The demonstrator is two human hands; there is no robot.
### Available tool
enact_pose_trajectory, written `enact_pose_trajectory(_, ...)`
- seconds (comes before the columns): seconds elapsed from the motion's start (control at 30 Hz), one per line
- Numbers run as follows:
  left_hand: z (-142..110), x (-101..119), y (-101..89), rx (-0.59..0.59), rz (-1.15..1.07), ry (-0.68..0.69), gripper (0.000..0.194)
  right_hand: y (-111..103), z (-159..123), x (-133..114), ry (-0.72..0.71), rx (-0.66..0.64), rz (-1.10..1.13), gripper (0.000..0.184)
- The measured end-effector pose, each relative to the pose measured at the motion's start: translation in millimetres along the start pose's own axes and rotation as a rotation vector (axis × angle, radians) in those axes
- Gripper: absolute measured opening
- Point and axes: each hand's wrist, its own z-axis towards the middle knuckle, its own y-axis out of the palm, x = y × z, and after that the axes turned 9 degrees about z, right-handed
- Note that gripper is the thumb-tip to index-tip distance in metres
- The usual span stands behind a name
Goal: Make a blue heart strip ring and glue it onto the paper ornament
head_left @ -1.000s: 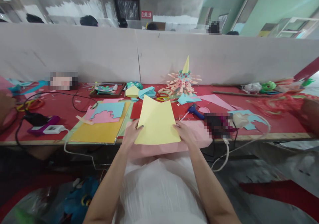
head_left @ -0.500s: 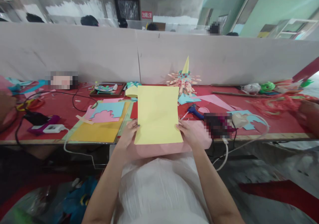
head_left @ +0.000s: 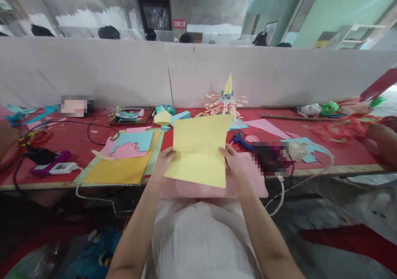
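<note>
A sheet of yellow paper is held up in front of me, slightly bent, with a faint crease across its middle. My left hand grips its left edge, and my right hand pinches the right edge; both hands are closed on it. Beneath the yellow sheet, a larger pink sheet lies at the table's front edge and sticks out past it. The yellow paper hides part of the red table behind it.
On the left, cut blue and pink paper lies on an orange-yellow sheet. A glue gun rests at right beside cables. Behind stands a spiky paper figure with a yellow cone. Another person's hand touches red netting at far right.
The yellow sheet first came upright and flatter, then tilted and twisted, its upper right corner swinging right. Both hands keep hold of its sides. The view has tipped up slightly.
</note>
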Motion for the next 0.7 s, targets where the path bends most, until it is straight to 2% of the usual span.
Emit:
enact_pose_trajectory(0.07,10,0,5.9,0.010,0.031,0.076,0.030,2,2,1,-0.015,0.012,0.036,0.029)
enact_pose_trajectory(0.17,23,-5,15.7,0.040,0.129,0.107,0.028,3,2,2,-0.012,0.049,0.099,0.027)
enact_pose_trajectory(0.2,25,-7,18.3,0.095,0.140,0.094,0.027,3,1,2,-0.016,0.037,0.120,0.029)
enact_pose_trajectory(0.3,29,-13,22.5,0.133,0.050,0.100,0.028,1,-1,1,-0.036,-0.050,0.173,0.038)
enact_pose_trajectory(0.4,29,-14,21.5,0.093,-0.081,0.105,0.030,-2,1,3,-0.049,-0.072,0.181,0.042)
enact_pose_trajectory(0.47,28,-14,18.8,0.084,-0.135,0.104,0.030,-3,3,5,-0.050,-0.060,0.166,0.037)
enact_pose_trajectory(0.6,24,-12,13.1,0.120,-0.201,0.035,0.020,-7,7,8,-0.024,-0.058,0.115,0.013)
enact_pose_trajectory(0.7,20,-12,11.9,0.116,-0.233,0.063,0.010,-11,9,9,-0.039,-0.073,0.051,0.009)
